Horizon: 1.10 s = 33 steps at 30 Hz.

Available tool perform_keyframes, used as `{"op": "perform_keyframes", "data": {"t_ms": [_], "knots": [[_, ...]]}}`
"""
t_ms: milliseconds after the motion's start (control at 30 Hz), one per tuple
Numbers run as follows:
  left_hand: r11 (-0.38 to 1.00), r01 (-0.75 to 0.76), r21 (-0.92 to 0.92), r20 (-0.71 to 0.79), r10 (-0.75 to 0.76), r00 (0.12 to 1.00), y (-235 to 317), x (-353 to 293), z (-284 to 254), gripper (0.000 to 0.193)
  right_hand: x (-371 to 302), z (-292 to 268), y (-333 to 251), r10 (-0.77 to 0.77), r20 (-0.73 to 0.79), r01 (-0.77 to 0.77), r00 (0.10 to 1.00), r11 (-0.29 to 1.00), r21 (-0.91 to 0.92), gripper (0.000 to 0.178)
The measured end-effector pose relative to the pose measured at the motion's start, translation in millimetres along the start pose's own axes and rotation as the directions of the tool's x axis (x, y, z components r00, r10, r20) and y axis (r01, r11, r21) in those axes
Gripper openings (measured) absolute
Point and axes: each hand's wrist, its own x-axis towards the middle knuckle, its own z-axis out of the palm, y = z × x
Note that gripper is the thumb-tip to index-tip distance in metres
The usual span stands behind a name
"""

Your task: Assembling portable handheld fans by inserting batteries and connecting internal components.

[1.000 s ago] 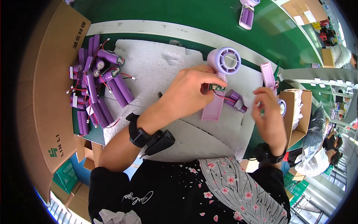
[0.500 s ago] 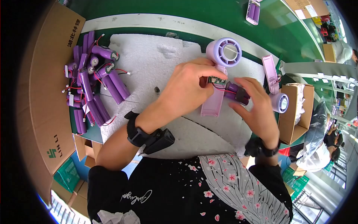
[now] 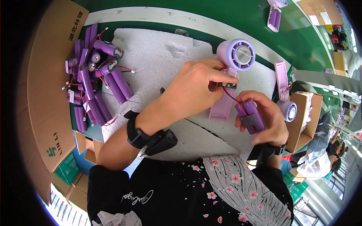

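Observation:
A lilac handheld fan point(image 3: 225, 51) lies on white foam, its round head away from me and its open pink handle shell point(image 3: 220, 110) toward me. My left hand point(image 3: 196, 83) is closed at the neck, thumb and index finger pinching a small green circuit board point(image 3: 230, 86). Red and dark wires run from the board to a purple two-cell battery pack point(image 3: 252, 110) with a dark grey pad on it. My right hand point(image 3: 273, 118) grips this pack, tilted, just right of the shell. Its fingers curl around the far side.
On the left, many purple battery packs point(image 3: 88, 86) with wires lie piled beside a large cardboard box point(image 3: 49, 98). Right of the foam point(image 3: 151, 52) are another fan point(image 3: 288, 110), a pink shell point(image 3: 281, 77) and an open carton point(image 3: 301, 135). A further fan with batteries point(image 3: 274, 19) lies at far right.
My right hand has closed around the battery pack, turned it and drawn it toward me, away from the shell. My left hand stays at the board. The whole view has shifted slightly.

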Motion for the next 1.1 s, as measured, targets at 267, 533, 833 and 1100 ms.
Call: {"op": "perform_keyframes", "data": {"t_ms": [267, 533, 833, 1100], "knots": [[0.999, -0.017, 0.043, 0.069, 0.014, 0.998, 1, 3, -7, 0.039, -6, -17, 3, 0.016, 0.135, -0.04, 0.991, 0.984, 0.172, 0.097], [0.994, -0.069, 0.08, 0.052, 0.065, 0.997, 4, 3, -5, 0.039, -1, -11, 6, -0.137, 0.007, 0.137, 0.991, 0.99, 0.029, 0.098], [0.993, -0.061, 0.106, 0.071, 0.054, 0.996, 7, 2, -7, 0.036, 3, 19, 10, -0.299, 0.057, 0.237, 0.953, 0.611, -0.756, 0.086], [0.986, -0.109, 0.126, 0.092, 0.098, 0.991, 8, 2, -10, 0.034, 12, 27, 16, -0.428, 0.114, 0.315, 0.896, 0.434, -0.844, 0.069]]}}
